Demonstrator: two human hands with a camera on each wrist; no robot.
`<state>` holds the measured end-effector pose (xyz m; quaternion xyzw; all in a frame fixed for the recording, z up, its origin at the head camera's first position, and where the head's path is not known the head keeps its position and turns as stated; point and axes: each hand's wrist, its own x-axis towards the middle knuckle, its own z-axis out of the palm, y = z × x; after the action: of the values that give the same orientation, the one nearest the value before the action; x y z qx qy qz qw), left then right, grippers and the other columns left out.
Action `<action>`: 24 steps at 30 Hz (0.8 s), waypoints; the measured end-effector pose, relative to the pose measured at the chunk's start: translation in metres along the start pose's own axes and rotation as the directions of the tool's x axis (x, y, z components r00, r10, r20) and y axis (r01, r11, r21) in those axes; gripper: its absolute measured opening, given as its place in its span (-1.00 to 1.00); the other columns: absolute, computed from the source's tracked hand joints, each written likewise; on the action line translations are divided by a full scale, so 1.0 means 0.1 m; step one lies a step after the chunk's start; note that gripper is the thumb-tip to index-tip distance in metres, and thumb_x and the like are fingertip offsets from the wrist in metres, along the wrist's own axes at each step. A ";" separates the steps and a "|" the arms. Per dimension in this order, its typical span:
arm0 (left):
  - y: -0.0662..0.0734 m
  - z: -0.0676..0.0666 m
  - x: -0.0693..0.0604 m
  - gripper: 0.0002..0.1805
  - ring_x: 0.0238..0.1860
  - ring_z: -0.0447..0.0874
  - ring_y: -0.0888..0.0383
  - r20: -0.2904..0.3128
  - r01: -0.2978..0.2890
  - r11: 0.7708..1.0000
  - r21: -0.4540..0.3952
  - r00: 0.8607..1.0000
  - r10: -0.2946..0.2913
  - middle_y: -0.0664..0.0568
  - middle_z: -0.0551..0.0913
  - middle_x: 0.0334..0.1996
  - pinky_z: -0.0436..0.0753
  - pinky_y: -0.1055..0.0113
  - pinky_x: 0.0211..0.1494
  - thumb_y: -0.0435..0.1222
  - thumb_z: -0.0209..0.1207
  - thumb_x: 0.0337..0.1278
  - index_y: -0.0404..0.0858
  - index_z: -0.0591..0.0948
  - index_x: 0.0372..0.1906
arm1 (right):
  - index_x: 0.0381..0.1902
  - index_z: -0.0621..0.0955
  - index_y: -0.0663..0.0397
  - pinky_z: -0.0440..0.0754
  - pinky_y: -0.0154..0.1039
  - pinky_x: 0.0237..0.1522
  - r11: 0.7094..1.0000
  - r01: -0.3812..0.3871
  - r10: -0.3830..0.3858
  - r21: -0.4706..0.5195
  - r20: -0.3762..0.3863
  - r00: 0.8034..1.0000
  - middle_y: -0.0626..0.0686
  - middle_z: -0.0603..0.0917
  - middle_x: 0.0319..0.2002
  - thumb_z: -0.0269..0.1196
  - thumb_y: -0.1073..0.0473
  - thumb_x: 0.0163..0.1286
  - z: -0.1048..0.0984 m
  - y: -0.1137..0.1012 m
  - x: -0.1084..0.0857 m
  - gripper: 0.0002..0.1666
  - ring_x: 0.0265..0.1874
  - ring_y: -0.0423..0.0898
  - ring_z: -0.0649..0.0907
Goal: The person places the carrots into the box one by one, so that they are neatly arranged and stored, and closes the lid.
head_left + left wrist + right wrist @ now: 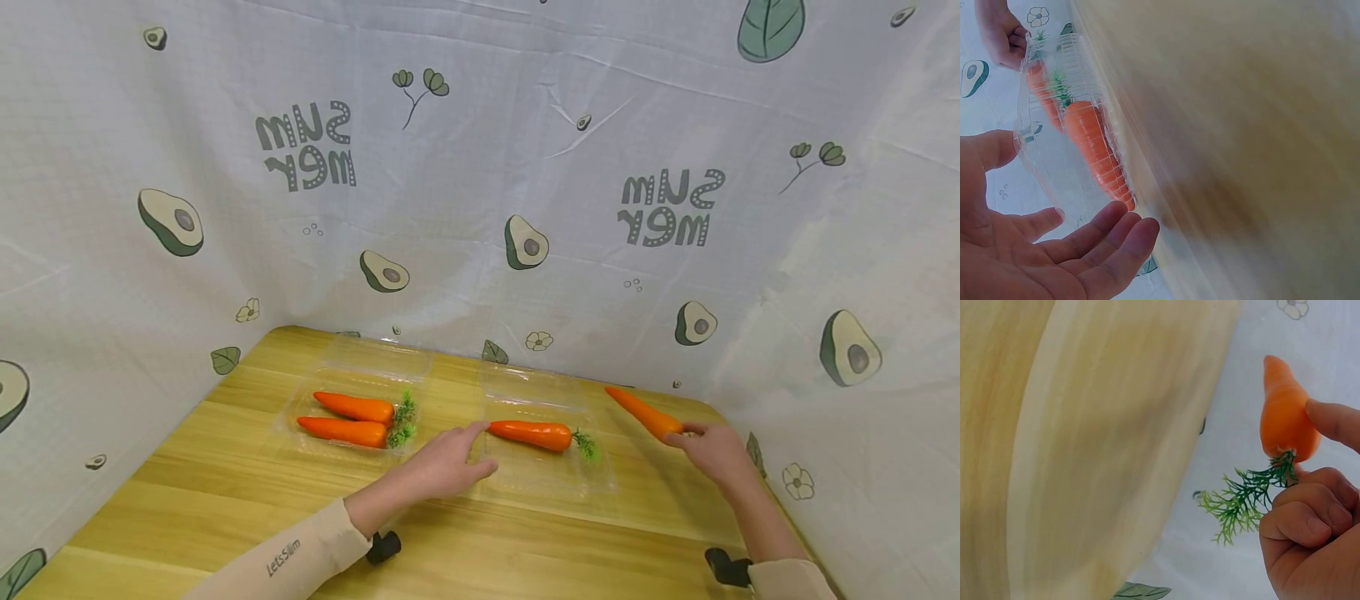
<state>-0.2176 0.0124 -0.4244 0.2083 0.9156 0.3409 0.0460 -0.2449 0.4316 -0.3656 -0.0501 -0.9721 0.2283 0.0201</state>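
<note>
My right hand (716, 454) pinches an orange carrot (643, 412) near its thick end, raised over the table's right side. In the right wrist view this carrot (1288, 415) points up, its green fronds (1247, 500) hanging beside the curled fingers. My left hand (446, 462) reaches to the middle with fingers extended, at the near left side of a clear plastic box (525, 479). One carrot (531, 433) lies in that box, tip to the left, close to the left index finger. Seen from the left wrist, the hand (1041, 250) holds nothing, and the carrot (1094, 147) shows through the box wall.
A second clear plastic box (288, 417) stands at the left, with two carrots (345, 430) inside; both boxes have lids folded open toward the back. A printed white curtain (450, 183) closes off the back and sides of the wooden table (202, 467).
</note>
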 end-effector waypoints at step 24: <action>-0.01 0.00 0.01 -0.23 0.36 0.47 -0.14 0.002 -0.004 1.000 0.017 1.000 0.004 -0.19 0.55 0.30 0.49 -0.10 0.33 0.10 0.16 0.37 -0.14 0.28 0.54 | 0.28 0.50 0.47 0.26 -0.22 -0.47 0.994 0.088 -0.090 0.060 0.020 0.996 0.20 0.56 -0.26 0.27 -0.11 0.43 -0.02 -0.37 -0.14 -0.23 -0.46 -0.04 0.37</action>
<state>-0.2187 0.0124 -0.4247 0.2110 0.9179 0.3331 0.0445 -0.2346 0.3976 -0.3475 -0.0034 -0.9663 0.2564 0.0205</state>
